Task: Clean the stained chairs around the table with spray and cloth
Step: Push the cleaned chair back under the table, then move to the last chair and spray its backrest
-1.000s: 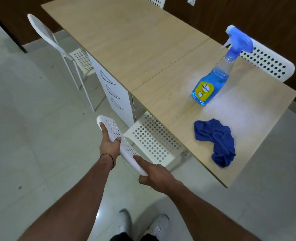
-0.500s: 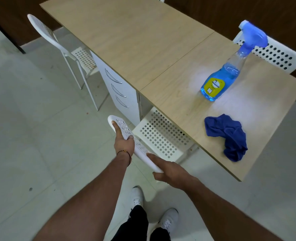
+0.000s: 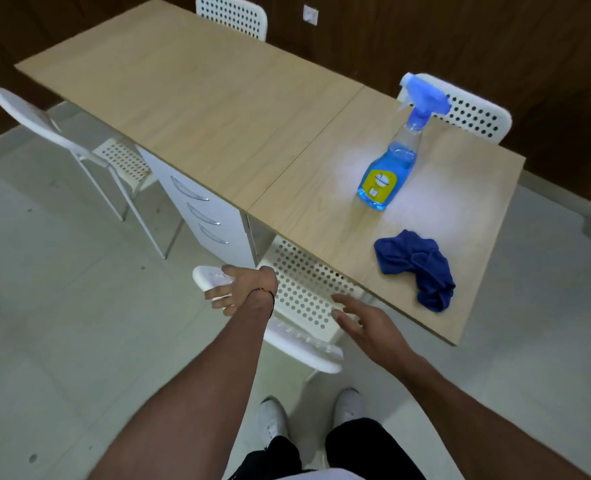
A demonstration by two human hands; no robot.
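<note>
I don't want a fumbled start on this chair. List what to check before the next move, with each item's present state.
1. Left hand free: ok, spread open at the backrest end.
2. Right hand free: ok, open above the seat.
3. Spray bottle upright on the table: ok.
4. Cloth ready: ok, crumpled near the table edge, apart from the spray bottle.
5. Seat out from under the table: not ok, far part beneath the edge.
6. Stains located: cannot tell, none shows.

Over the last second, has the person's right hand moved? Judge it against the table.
Yes. The right hand has let go of the chair backrest and moved forward towards the table edge; it is now open above the seat.
</note>
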